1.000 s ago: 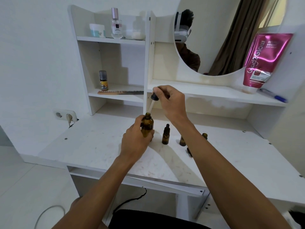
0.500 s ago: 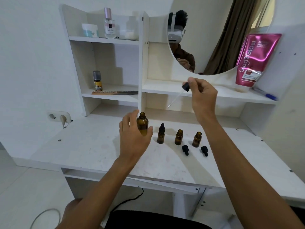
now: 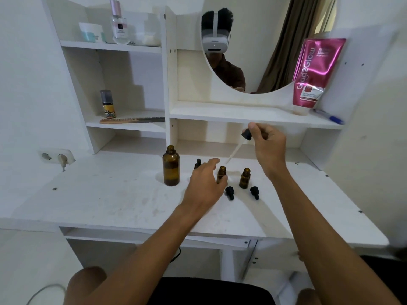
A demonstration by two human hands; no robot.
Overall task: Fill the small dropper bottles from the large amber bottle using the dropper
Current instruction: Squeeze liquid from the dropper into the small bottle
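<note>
Large amber bottle [image 3: 171,169]: uncapped, upright, mid-worktop [image 3: 110,194] toward back edge, open for refills.
Capped small bottle [image 3: 197,164]: half hidden behind left hand.
Left hand [image 3: 204,183]: fingers loosely beside middle small bottle [image 3: 221,173], likely to steady it; firm grip cannot tell.
Dropper [image 3: 236,148]: slanted, tip just above that bottle's mouth, bulb pinched by right hand [image 3: 267,148].
Right small bottle [image 3: 245,178]: open.
Loose caps [image 3: 229,192]: two, just in front of the open bottles.

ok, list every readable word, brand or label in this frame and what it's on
"Glad2Glow": runs along the length of the pink tube on the right shelf.
"BRIGHT": near that tube's top; the small print around it and on its lower label is too blurred to read.
Yellow-label bottle and perfume bottle: labels too blurred to read.
Large amber bottle: no label shows.
</note>
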